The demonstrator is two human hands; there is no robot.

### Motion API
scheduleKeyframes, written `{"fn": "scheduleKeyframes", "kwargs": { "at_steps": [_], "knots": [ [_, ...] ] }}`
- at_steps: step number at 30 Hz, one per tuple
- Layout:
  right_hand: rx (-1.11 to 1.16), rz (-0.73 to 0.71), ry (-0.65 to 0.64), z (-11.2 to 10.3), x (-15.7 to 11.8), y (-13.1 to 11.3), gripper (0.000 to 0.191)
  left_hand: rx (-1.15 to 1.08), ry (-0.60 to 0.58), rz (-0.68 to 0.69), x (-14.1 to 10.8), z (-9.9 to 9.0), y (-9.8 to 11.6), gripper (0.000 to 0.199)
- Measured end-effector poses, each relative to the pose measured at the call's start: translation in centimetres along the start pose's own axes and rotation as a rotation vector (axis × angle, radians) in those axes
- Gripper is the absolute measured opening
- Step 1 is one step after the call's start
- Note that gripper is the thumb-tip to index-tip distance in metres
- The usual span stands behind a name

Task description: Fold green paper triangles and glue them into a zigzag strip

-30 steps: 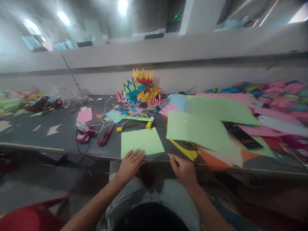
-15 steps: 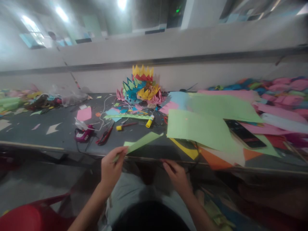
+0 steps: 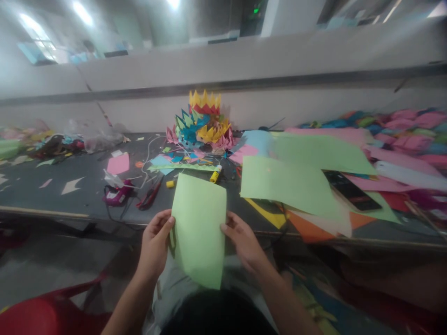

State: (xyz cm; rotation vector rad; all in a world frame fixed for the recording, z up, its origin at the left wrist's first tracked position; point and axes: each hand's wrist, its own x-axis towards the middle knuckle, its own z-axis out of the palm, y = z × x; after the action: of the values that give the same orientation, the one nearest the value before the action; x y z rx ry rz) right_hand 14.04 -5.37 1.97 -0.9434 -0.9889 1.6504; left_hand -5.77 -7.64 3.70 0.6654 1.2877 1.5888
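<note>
A green paper sheet [image 3: 199,228] is held upright between my two hands, in front of the table's near edge. My left hand [image 3: 156,242] pinches its left edge, thumb in front. At the right edge, my right hand [image 3: 243,241] grips the sheet with thumb and fingers. Behind the sheet a green zigzag strip [image 3: 188,166] lies on the dark table [image 3: 87,200]. Paper crowns [image 3: 206,123] in yellow, red, blue and pink are stacked farther back.
Large green sheets [image 3: 284,184] and a black phone [image 3: 351,190] lie at the right. A purple object [image 3: 117,193], red-handled scissors [image 3: 149,194] and a yellow bottle [image 3: 215,175] lie nearer the middle. A red stool [image 3: 31,316] stands lower left.
The green sheet, seen nearly edge-on in my left hand before, now faces the camera. My right hand has risen and taken hold of its right edge.
</note>
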Motion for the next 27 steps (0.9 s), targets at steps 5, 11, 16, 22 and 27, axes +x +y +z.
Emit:
{"fn": "scheduleKeyframes", "kwargs": {
  "at_steps": [5, 11, 16, 22, 27],
  "knots": [
    [0.033, 0.033, 0.03, 0.0, -0.4, -0.5, 0.038, -0.027, -0.016, -0.05, 0.1, -0.6, -0.7, 0.033],
    [-0.107, 0.037, 0.026, -0.3, -0.9, -1.2, 0.034, 0.109, -0.292, -0.23, -0.3, -1.3, -0.9, 0.037],
    [-0.188, 0.013, 0.046, -0.4, -1.3, -1.3, 0.033, 0.28, -0.397, -0.258, -0.8, -1.6, -0.6, 0.031],
    [-0.069, -0.019, 0.094, -0.5, -1.0, -1.7, 0.038, 0.348, -0.513, -0.256, -1.0, -1.3, -0.7, 0.037],
    [-0.181, -0.084, 0.229, -0.7, -0.8, -2.3, 0.037, 0.416, -0.524, -0.228, -1.0, -1.1, -0.9, 0.036]
  ]
}}
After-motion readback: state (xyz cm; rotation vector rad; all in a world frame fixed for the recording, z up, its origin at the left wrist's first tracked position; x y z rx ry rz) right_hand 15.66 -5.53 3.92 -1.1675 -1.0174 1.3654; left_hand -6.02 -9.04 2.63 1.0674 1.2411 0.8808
